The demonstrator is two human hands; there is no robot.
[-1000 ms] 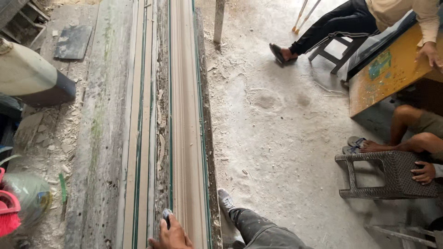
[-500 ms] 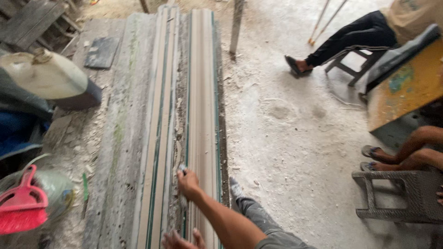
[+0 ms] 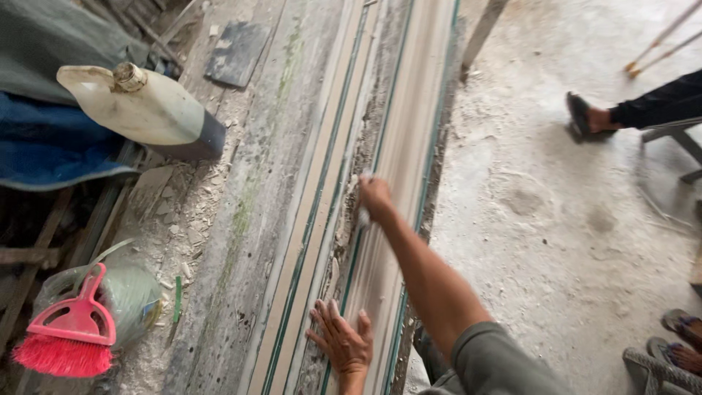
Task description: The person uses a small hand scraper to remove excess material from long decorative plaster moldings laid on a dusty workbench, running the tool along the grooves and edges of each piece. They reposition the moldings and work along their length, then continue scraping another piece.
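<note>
Long pale moulded strips with green edges lie side by side along a rough workbench. My right hand reaches forward over the strips, closed around a small whitish pad pressed on the strip surface. My left hand rests flat with fingers spread on the near end of the strips, holding nothing.
A white plastic jug lies on the bench's left, a dark flat tile beyond it. A red hand brush sits on a bag at lower left. Another person's foot and a stool stand on the dusty floor at right.
My right hand has slid farther forward along the strips, arm extending. My left hand has come into full view, flat on the near end. The view has shifted left.
</note>
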